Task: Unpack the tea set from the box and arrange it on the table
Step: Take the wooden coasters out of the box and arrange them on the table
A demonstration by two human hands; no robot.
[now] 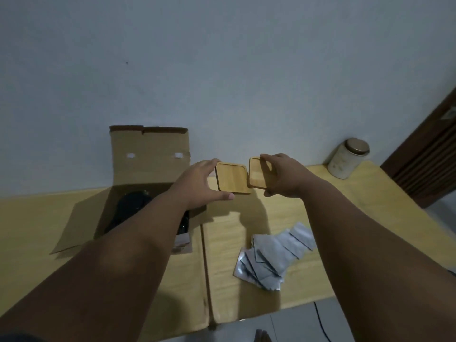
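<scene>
An open cardboard box (148,154) stands on the left of the yellow wooden table (350,218), its lid flap up against the wall. Dark items (132,206) lie inside it, partly hidden by my left forearm. My left hand (201,183) grips a square wooden coaster (232,178) by its left edge, held above the table's far side. My right hand (281,176) grips a second square wooden coaster (257,176) just to the right of the first. The two coasters are side by side, almost touching.
A heap of several silver foil sachets (274,257) lies on the table's right half. A pale round tin with a metal lid (348,157) stands at the far right corner by the wall. A dark wooden door frame (429,149) is at the right. A seam (204,267) splits the tabletop.
</scene>
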